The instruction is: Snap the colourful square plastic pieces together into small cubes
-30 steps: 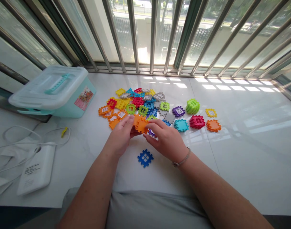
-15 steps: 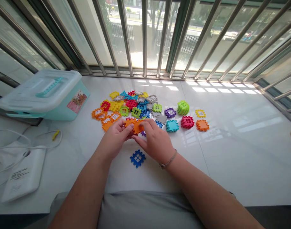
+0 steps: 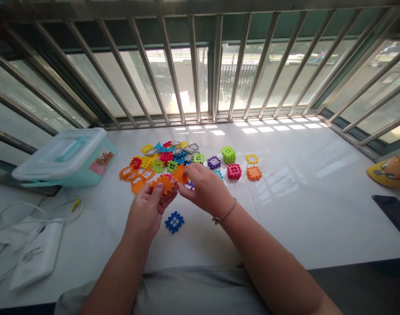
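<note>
Just in front of the pile of coloured tiles (image 3: 173,159), we see the left hand (image 3: 147,210) pinching an orange tile (image 3: 164,183) between thumb and fingers, held just above the white sill (image 3: 301,197). The right hand (image 3: 205,188) pinches a second orange tile (image 3: 180,173), its edge touching the first. On the near side of the pile, below the hands, a blue tile (image 3: 174,222) lies flat and alone. Right of the pile stand a green block (image 3: 228,154), a red block (image 3: 234,171) and a flat orange piece (image 3: 254,173). Left of the pile sits a lidded teal box (image 3: 67,157).
</note>
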Motion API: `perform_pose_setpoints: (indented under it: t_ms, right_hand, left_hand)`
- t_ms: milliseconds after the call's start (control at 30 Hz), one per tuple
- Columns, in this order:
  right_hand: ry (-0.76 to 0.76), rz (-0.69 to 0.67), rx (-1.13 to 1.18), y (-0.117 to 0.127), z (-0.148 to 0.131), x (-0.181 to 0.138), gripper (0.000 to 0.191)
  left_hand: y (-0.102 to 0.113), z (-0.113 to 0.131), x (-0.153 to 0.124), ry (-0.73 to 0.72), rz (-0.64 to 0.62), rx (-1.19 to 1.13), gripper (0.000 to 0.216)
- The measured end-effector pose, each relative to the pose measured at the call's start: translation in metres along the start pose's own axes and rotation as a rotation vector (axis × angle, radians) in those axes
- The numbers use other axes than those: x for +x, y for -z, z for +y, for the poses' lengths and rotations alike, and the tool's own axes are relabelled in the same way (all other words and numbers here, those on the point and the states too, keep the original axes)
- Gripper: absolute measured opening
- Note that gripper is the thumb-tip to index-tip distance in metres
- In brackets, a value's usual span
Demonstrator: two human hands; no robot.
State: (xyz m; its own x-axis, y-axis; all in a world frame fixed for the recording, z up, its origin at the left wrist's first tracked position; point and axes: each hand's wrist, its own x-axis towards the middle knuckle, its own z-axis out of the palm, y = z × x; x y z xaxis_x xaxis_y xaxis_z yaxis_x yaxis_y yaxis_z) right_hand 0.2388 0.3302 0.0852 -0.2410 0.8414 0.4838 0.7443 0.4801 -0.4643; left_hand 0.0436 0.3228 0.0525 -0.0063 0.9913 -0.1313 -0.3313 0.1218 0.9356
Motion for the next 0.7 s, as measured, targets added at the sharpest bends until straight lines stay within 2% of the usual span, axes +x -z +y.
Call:
perform_pose_setpoints:
  t_ms: [33, 100, 200, 267, 333, 433, 533, 700]
  right_hand:
    - [-0.029, 0.071, -0.034, 0.011, 0.009, 0.000, 0.009]
    - [-0.180, 0.234, -0.135, 0.037, 0.035, -0.006, 0.011]
    - [-0.557, 0.393, -0.346, 0.078, 0.087, -0.026, 0.019]
    - [-0.783, 0.368, -0.438, 0.097, 0.121, -0.046, 0.021]
    - [-0.899, 0.262, -0.440, 0.105, 0.146, -0.067, 0.021]
    - [-0.939, 0.133, -0.411, 0.104, 0.165, -0.088, 0.024]
    - [-0.905, 0.083, -0.398, 0.094, 0.166, -0.093, 0.027]
    - [-0.836, 0.050, -0.406, 0.079, 0.157, -0.081, 0.028]
  left_hand:
    - [-0.006, -0.002, -0.008, -0.010, 0.021, 0.020, 0.048]
    - [-0.018, -0.007, -0.028, -0.015, 0.004, 0.119, 0.042]
    - [-0.035, -0.023, -0.065, 0.014, -0.197, 0.383, 0.038]
    - [-0.042, -0.037, -0.084, -0.034, -0.324, 0.576, 0.036]
    - [-0.045, -0.052, -0.093, -0.114, -0.452, 0.772, 0.035]
    - [-0.042, -0.071, -0.091, -0.129, -0.554, 0.899, 0.034]
    - [-0.041, -0.080, -0.083, -0.125, -0.544, 0.927, 0.034]
    - [-0.044, -0.081, -0.078, -0.123, -0.525, 0.942, 0.034]
